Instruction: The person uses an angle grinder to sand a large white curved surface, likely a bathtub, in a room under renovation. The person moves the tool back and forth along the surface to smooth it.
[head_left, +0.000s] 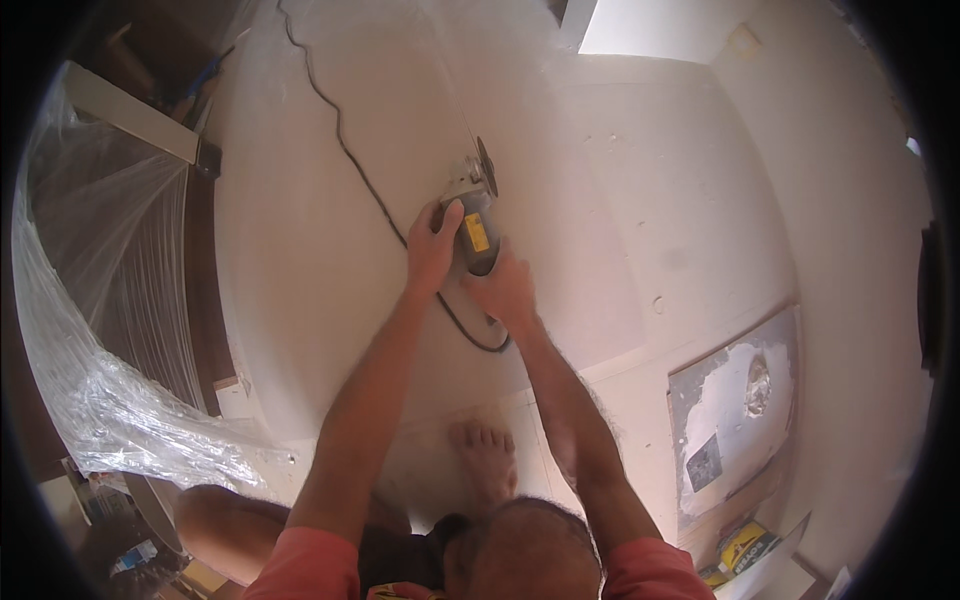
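Note:
Both of my hands hold a grey angle grinder [474, 205] with a yellow label against a white plastered wall [300, 230]. My left hand [432, 248] wraps the front of its body, near the disc [487, 165]. My right hand [503, 290] grips the rear of the handle. The disc stands edge-on against the wall, at the end of a thin cut line running up the plaster. A black power cord [340, 130] trails from the tool, loops below my right hand and runs up the wall to the top.
Clear plastic sheeting [110, 330] covers a dark door frame at the left. A grey board smeared with white plaster [735, 410] lies on the floor at the right, a yellow bag [745, 548] below it. My bare foot [485, 455] stands on the pale floor.

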